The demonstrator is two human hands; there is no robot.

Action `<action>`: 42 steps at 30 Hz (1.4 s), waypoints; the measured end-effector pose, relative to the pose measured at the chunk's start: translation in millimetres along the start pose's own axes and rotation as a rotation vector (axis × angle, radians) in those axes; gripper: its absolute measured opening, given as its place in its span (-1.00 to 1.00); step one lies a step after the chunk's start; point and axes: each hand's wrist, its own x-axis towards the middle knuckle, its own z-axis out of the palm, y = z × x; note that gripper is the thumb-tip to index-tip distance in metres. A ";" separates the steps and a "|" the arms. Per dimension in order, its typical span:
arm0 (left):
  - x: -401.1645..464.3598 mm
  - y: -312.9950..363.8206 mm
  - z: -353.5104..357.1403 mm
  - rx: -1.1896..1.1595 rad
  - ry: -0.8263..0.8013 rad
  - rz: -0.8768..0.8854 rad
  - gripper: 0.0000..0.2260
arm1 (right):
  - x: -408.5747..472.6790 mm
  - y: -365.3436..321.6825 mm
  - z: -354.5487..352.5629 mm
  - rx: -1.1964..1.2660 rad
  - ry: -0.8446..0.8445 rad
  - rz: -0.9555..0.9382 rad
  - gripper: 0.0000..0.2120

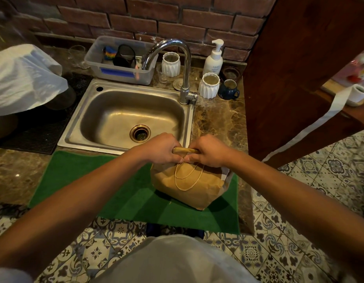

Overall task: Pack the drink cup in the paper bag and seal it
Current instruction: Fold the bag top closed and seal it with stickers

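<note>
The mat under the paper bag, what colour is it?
Green. The mat shows plainly in the head view.

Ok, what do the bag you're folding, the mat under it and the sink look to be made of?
Paper bag: brown kraft paper, matte and creased, with thin cord handles.
Green mat: looks like a short-pile synthetic, turf-like; fuzzy, non-reflective.
Sink: stainless steel by its look, brushed grey with soft highlights.
Both the left hand and the right hand grip the bag's rolled top.
</note>
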 end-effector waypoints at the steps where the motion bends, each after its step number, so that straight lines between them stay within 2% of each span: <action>1: 0.1 -0.1 0.0 -0.002 -0.005 0.008 -0.82 | -0.2 0.3 -0.5 0.006 0.003 -0.004 -0.77; 7: 1.7 -2.3 -2.2 0.010 -0.028 0.003 -0.83 | 1.4 -3.7 3.9 -0.040 0.045 0.005 -0.77; 11: 3.8 -2.9 0.0 0.011 -0.005 -0.015 -0.82 | -1.5 3.6 -2.8 -0.087 -0.024 0.032 -0.69; 18: 5.5 -3.4 0.4 0.006 -0.007 -0.012 -0.82 | -5.0 9.4 -5.3 -0.025 -0.059 0.055 -0.69; 23: 7.9 -5.1 -1.1 -0.004 -0.030 -0.012 -0.73 | -9.0 15.6 -6.8 0.016 -0.047 0.074 -0.75; 26: 7.0 -5.5 -3.6 -0.042 -0.053 -0.012 -0.78 | -8.7 14.9 -7.1 0.015 -0.062 0.071 -0.70; 29: 5.6 -3.8 -3.5 -0.081 -0.002 0.017 -0.79 | -7.9 16.5 -8.8 -0.003 -0.076 0.064 -0.66; 32: 6.7 -0.8 -2.7 -0.022 0.024 0.044 -0.77 | -7.8 17.6 -10.2 0.016 -0.085 0.055 -0.66; 35: 6.9 -1.6 -2.8 -0.004 0.033 0.048 -0.74 | -8.7 17.4 -14.6 0.109 -0.025 0.028 -0.71; 38: 6.8 -2.3 -3.9 -0.044 0.036 0.043 -0.69 | -10.7 15.2 -15.5 0.094 0.045 -0.020 -0.80; 42: 5.5 -1.3 -5.3 -0.040 0.028 0.038 -0.70 | -12.8 9.5 -12.9 0.081 0.082 -0.030 -0.78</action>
